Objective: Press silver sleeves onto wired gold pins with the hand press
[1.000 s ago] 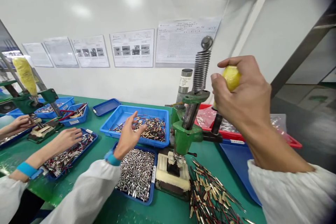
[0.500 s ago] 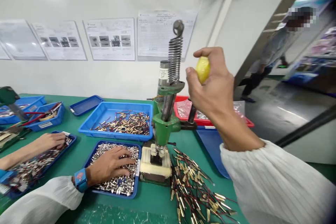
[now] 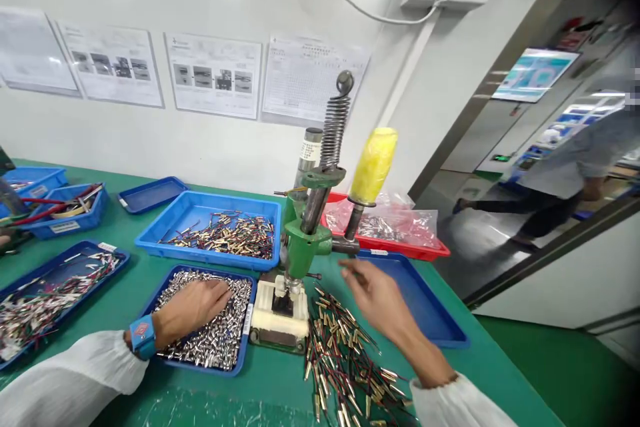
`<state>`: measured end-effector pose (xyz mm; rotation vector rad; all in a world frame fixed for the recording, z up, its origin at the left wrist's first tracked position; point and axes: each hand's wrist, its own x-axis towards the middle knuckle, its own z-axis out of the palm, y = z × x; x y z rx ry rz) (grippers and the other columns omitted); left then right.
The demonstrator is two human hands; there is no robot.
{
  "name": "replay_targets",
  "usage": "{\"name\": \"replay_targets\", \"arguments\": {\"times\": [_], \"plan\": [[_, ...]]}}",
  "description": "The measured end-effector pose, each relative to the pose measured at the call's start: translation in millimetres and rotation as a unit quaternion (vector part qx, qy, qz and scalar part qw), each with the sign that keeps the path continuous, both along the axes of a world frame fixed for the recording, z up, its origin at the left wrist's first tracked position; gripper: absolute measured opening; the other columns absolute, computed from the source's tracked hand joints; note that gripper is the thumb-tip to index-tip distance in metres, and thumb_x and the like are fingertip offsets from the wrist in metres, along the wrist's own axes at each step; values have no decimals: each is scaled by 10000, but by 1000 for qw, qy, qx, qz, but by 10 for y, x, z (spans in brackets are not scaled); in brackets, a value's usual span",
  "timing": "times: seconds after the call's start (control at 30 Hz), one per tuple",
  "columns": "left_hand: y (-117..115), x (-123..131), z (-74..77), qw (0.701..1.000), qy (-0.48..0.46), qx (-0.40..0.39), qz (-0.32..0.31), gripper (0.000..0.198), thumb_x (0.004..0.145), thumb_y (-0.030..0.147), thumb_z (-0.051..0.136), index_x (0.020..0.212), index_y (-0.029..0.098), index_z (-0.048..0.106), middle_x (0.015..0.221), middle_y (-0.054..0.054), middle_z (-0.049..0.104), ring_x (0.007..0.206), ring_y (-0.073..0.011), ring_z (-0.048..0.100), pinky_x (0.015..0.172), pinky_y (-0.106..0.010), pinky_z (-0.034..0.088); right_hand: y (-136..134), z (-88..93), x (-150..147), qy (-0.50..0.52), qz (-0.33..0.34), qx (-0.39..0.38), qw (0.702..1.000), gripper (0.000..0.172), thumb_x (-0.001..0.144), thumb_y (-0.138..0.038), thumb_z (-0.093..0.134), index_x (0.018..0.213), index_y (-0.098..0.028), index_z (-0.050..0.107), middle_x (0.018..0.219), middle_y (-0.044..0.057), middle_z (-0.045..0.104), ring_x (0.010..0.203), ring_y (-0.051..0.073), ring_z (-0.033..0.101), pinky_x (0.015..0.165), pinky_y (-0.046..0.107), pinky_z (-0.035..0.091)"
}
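Note:
My left hand point(image 3: 193, 310) rests on a blue tray point(image 3: 236, 368) heaped with small silvery metal parts point(image 3: 213, 347). Its fingers are bent together and down among the parts; the fingertips are hidden, and I cannot make out what they pinch. My right hand point(image 3: 377, 297) is in the air, fingers loosely apart and holding nothing, above a pile of dark wire leads with gold-coloured ends point(image 3: 350, 360). Between my hands stands a green hand press point(image 3: 309, 243) on a pale base point(image 3: 280, 330). Its lever handle, wrapped in yellow point(image 3: 374, 163), tilts upward with no hand on it.
Behind the parts tray sits a larger blue tray point(image 3: 150, 243) of wired pieces. To the right are a red tray point(image 3: 425, 252) with plastic bags and a dark blue tray point(image 3: 420, 307). Another wire tray point(image 3: 65, 260) lies left. A person point(image 3: 575, 160) walks beyond the partition.
My right hand has let go of the yellow lever handle and come down towards the wire leads. My left hand's fingers have drawn together. The neighbour's hand has left the left tray.

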<state>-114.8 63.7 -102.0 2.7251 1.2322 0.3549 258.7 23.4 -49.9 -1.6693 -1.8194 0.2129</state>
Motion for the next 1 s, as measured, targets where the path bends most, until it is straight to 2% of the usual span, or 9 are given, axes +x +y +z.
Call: {"name": "replay_targets", "arguments": {"times": [0.07, 0.13, 0.2, 0.27, 0.33, 0.43, 0.57, 0.77, 1.0], "plan": [[18, 4, 65, 989, -125, -49, 62, 333, 987, 318, 464, 699, 191, 572, 611, -6, 552, 531, -161, 480, 555, -276, 312, -32, -241, 8, -29, 21, -48, 998, 294, 898, -283, 511, 1053, -203, 747, 972, 89, 738, 837, 230, 697, 746, 307, 506], [36, 25, 157, 930, -303, -151, 139, 403, 949, 377, 561, 600, 190, 485, 522, 42, 424, 473, -117, 389, 498, -240, 268, -42, -375, -12, -54, 27, -86, 994, 290, 867, -235, 520, 1021, -231, 766, 952, 87, 733, 869, 239, 701, 753, 303, 490], [47, 54, 264, 766, -516, -314, 222, 444, 923, 399, 621, 582, 179, 439, 498, 79, 328, 413, -68, 288, 419, -199, 193, -25, -437, -30, -66, 29, -111, 991, 279, 849, -218, 518, 957, -243, 773, 930, 85, 727, 869, 245, 700, 742, 306, 478], [54, 78, 364, 512, -679, -453, 269, 400, 955, 364, 589, 633, 162, 463, 513, 97, 318, 365, -32, 221, 360, -166, 123, 13, -476, -29, -68, 30, -122, 990, 261, 828, -211, 508, 882, -232, 762, 919, 89, 725, 871, 259, 695, 748, 325, 472], [59, 85, 431, 431, -721, -464, 279, 406, 1036, 336, 403, 673, 163, 455, 531, 99, 312, 343, -24, 231, 328, -140, 127, 64, -522, -10, -61, 31, -126, 990, 225, 799, -219, 507, 820, -217, 732, 878, 93, 724, 842, 271, 690, 749, 348, 471], [46, 84, 451, 385, -755, -449, 283, 407, 1063, 271, 281, 708, 157, 444, 566, 87, 344, 349, -11, 307, 318, -102, 185, 127, -603, 34, -46, 30, -129, 990, 187, 787, -281, 498, 777, -216, 673, 793, 83, 722, 751, 258, 682, 701, 350, 482], [-9, 122, 390, 340, -786, -441, 270, 351, 1056, 261, 331, 766, 129, 478, 625, 56, 423, 387, 3, 389, 328, -81, 254, 121, -602, 69, 60, -1, -121, 991, 269, 777, -449, 505, 801, -220, 644, 746, 64, 727, 677, 234, 688, 645, 332, 519], [-80, 240, 339, 321, -794, -445, 261, 289, 1024, 276, 442, 825, 95, 549, 648, 28, 474, 402, -8, 417, 313, -101, 287, -94, -225, -109, 397, -96, -74, 910, 498, 551, -515, 782, 894, -161, 712, 757, 67, 732, 664, 228, 692, 646, 315, 589], [-151, 400, 345, 283, -794, -476, 251, 305, 1023, 285, 437, 787, 119, 537, 612, 48, 438, 372, -16, 390, 295, -114, 275, -427, 94, -566, 493, -73, -64, 864, 470, 554, -512, 861, 843, -158, 750, 810, 66, 739, 692, 216, 703, 670, 282, 609]]}}
